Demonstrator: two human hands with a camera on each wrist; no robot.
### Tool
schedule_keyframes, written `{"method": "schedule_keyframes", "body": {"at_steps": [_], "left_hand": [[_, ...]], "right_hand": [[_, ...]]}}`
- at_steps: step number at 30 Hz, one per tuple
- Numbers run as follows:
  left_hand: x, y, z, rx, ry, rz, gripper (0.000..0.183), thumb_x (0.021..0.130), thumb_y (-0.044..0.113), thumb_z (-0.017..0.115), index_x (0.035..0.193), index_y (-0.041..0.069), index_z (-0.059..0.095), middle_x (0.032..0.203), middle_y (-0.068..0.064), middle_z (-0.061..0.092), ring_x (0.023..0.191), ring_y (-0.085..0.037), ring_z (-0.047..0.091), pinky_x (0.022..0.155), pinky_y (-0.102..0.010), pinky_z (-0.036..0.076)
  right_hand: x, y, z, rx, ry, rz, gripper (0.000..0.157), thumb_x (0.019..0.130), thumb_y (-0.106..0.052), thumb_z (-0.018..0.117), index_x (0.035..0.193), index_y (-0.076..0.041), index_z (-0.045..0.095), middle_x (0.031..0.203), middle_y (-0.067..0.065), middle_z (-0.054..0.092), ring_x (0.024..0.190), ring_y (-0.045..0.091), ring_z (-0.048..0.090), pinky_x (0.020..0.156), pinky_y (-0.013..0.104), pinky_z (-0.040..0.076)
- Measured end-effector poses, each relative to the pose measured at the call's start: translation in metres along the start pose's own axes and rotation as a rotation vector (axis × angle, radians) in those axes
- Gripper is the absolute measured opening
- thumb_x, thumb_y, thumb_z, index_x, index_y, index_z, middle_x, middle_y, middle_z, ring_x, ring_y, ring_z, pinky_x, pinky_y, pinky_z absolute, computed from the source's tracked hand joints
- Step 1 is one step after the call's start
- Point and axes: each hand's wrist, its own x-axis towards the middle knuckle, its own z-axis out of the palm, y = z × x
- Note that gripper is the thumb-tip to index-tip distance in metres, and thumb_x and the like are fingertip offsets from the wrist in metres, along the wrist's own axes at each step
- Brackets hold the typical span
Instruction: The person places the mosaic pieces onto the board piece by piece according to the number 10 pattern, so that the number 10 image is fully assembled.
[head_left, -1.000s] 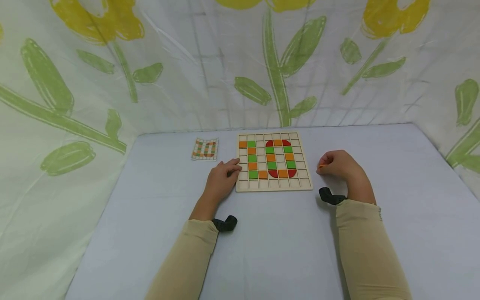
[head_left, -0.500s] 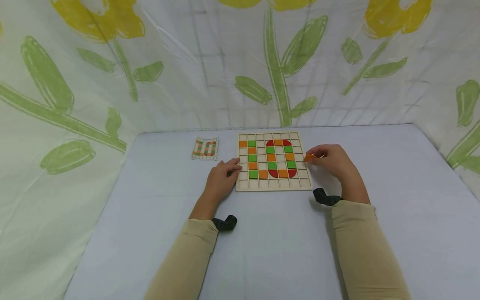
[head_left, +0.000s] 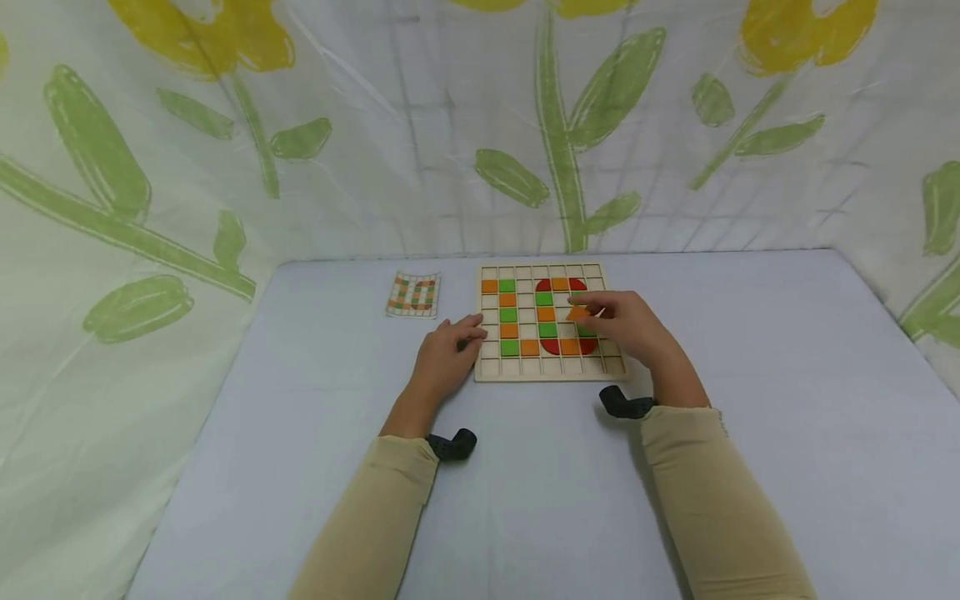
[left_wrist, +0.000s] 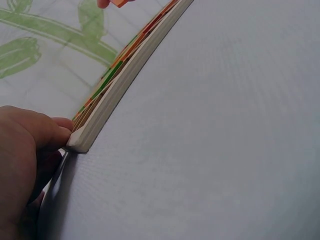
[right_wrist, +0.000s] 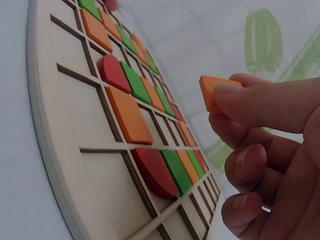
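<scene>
A light wooden grid board [head_left: 551, 377] lies flat on the table, with orange, green and red tiles set in its cells. They form a figure like a 1 on the left and a ring with rounded red corners [right_wrist: 152, 172] on the right. My right hand [head_left: 633, 329] is above the board's right side, pinching an orange square tile [right_wrist: 207, 95] between thumb and index finger. The tile is raised over the ring and overlaps it in the head view. My left hand [head_left: 442, 358] rests at the board's left edge, fingertips touching the rim [left_wrist: 82, 137].
A small printed card [head_left: 414, 295] with a similar coloured grid pattern lies left of the board. The white tabletop [head_left: 525, 483] ends at a hanging sheet [head_left: 360, 167] printed with flowers. Each wrist wears a black camera [head_left: 626, 404].
My right hand has carried the orange tile leftward from the table beside the board to above the ring's right side. The left hand stays at the board's left edge.
</scene>
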Motion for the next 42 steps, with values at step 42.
{"method": "schedule_keyframes", "body": {"at_steps": [42], "left_hand": [[-0.002,0.002,-0.002,0.058,0.018,-0.004,0.026,0.096,0.009,0.06,0.121,0.007,0.07,0.141,-0.002,0.058,0.133,-0.028,0.052,0.118,-0.046,0.034]], "right_hand": [[0.023,-0.073,0.104,-0.309,-0.07,-0.102,0.033,0.077,-0.036,0.084,0.101,-0.018,0.072,0.09,0.001,0.067,0.081,0.019,0.058,0.072,0.034,0.05]]}}
